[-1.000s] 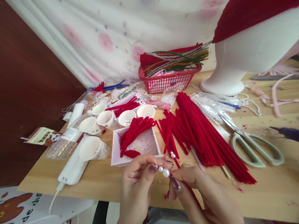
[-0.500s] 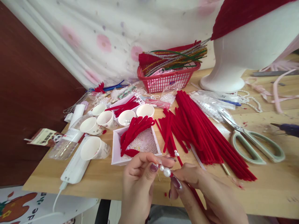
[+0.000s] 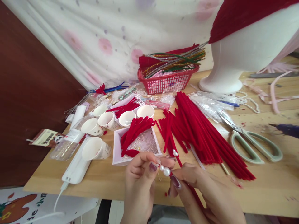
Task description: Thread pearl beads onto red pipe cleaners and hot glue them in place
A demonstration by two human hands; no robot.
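Observation:
My left hand (image 3: 142, 182) is closed in a pinch at the thin tip of a red pipe cleaner (image 3: 195, 196), beside a small pearl bead (image 3: 161, 167). Against that bead sits a larger white pearl bead (image 3: 166, 171), in line on the same stem. My right hand (image 3: 203, 186) grips the fuzzy red part just behind the large bead, thumb and forefinger pressed together. Its red length runs down under my right palm, partly hidden. Just beyond my fingers, another red stem tipped with pearl beads (image 3: 175, 153) lies on the table.
A white box (image 3: 116, 149) of red loops and tiny beads stands beyond my left hand. Paper cups (image 3: 93, 149) and a power strip (image 3: 76, 168) are left. Red pipe cleaners (image 3: 201, 130), scissors (image 3: 247, 137) and a white mannequin head (image 3: 224, 68) are right; a red basket (image 3: 168, 84) stands behind.
The camera view has shifted slightly. Both hands keep the same grip on the beaded red pipe cleaner, and the beads sit as before.

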